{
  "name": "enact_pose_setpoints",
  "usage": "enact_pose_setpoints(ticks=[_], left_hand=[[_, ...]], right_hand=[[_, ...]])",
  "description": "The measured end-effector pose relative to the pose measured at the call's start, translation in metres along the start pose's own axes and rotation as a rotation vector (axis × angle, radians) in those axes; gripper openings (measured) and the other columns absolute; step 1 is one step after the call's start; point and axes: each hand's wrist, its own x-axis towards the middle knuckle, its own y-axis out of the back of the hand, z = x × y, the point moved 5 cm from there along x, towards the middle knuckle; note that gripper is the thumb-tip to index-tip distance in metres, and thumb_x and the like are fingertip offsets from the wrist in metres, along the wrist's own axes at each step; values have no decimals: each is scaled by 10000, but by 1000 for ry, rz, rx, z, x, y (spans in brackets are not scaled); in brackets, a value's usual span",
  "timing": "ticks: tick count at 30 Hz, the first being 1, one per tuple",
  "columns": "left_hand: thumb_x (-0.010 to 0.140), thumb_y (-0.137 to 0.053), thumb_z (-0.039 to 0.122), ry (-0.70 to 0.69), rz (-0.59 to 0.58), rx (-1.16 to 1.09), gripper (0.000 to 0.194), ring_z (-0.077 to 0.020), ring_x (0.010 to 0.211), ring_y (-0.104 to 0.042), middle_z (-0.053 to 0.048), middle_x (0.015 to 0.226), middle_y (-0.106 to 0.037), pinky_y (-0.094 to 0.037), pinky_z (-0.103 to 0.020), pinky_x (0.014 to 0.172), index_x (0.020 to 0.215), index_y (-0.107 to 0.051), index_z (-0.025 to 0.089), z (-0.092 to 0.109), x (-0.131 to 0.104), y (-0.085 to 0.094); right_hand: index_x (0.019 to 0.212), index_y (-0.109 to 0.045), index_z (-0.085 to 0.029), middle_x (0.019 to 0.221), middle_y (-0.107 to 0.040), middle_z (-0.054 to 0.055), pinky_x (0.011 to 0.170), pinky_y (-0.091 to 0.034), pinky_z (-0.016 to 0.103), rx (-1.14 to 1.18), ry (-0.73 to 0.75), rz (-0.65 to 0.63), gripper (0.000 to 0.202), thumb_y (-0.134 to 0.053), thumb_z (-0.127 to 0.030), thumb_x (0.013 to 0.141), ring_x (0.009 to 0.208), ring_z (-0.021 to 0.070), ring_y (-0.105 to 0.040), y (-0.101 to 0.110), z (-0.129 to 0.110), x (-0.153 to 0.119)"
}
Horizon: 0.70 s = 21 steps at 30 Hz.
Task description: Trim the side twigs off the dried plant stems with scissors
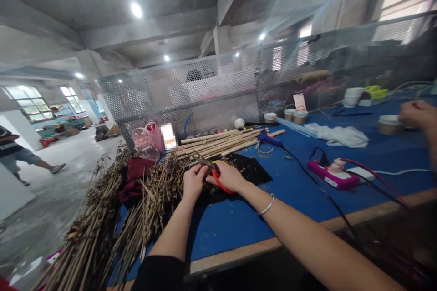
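My right hand [232, 176] grips a pair of scissors [218, 181] with red handles, their blades pointing away to the upper left. Close beside the blades, my left hand [194, 182] has its fingers pinched together; what lies between them is too small to make out. Both hands are over a black cloth [254, 170] strewn with dry brown bits. Bundles of dried plant stems [150, 204] lie just left of my left hand. Beyond my hands, pale wooden sticks [218, 143] are laid out on the blue table [232, 227].
A blue glue gun [269, 138] lies right of the sticks, its cord running near a purple power strip [332, 176]. White crumpled plastic [341, 135] and paper cups [300, 117] stand farther back. Another person's hand [418, 114] is at the right. A mesh partition [184, 95] borders the table.
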Motion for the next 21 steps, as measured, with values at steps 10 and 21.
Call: enact_pose_setpoints(ticks=[10,21], left_hand=[[729,-526,392,-39,18,75,367,-94,477,-467,-23,657,-632,-362,-184,428,955,-673,141,6,-1,1],[749,-491,372,10,13,20,325,-97,460,-491,-31,647,-631,-355,-181,403,885,-654,126,0,1,1]], right_hand=[[818,-503,-196,726,-603,26,512,-289,223,24,-41,15,438,-523,-614,693,635,148,-553,-4,2,1],[826,-526,-205,743,-618,24,533,-310,221,9,-8,-35,390,-511,-581,722,674,158,-573,-5,4,2]])
